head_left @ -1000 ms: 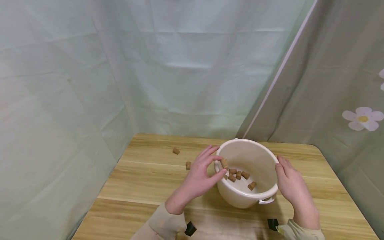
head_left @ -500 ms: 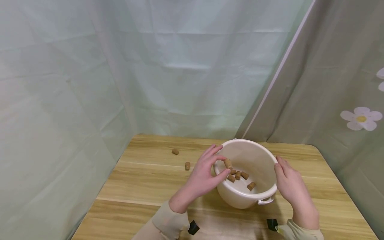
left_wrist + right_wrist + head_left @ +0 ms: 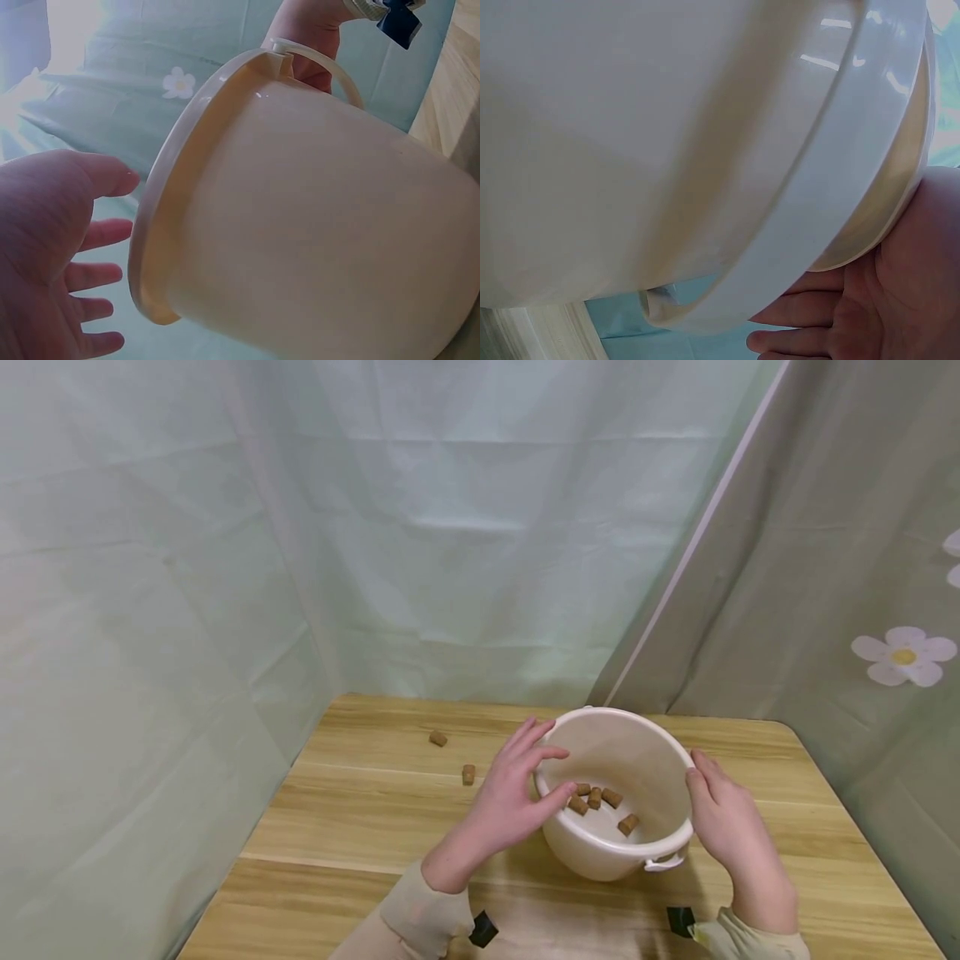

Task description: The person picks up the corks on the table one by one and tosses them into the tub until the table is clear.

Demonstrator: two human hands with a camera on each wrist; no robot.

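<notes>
A cream plastic bucket [image 3: 592, 858] stands on the wooden table, with several brown corks [image 3: 595, 798] lying on its bottom. My left hand [image 3: 504, 793] hovers at the bucket's left rim, thumb and index finger apart and nothing between them. In the left wrist view its fingers are spread beside the rim. Part of the bucket's floor lies hidden behind the thumb. My right hand [image 3: 726, 810] rests against the right side of the bucket at the rim. Its fingers [image 3: 799, 309] look straight along the outside in the right wrist view; the thumb is hidden there.
Two loose corks lie on the table left of the bucket, one cork [image 3: 438, 738] farther back and another cork [image 3: 468, 774] nearer the left hand. A handle [image 3: 664, 864] hangs on the bucket's near right side. Pale curtains [image 3: 450, 568] enclose the table.
My left hand moved slightly right over the bucket and let go of the cork it pinched; that cork is out of sight between the fingers now. The right hand stays at the rim.
</notes>
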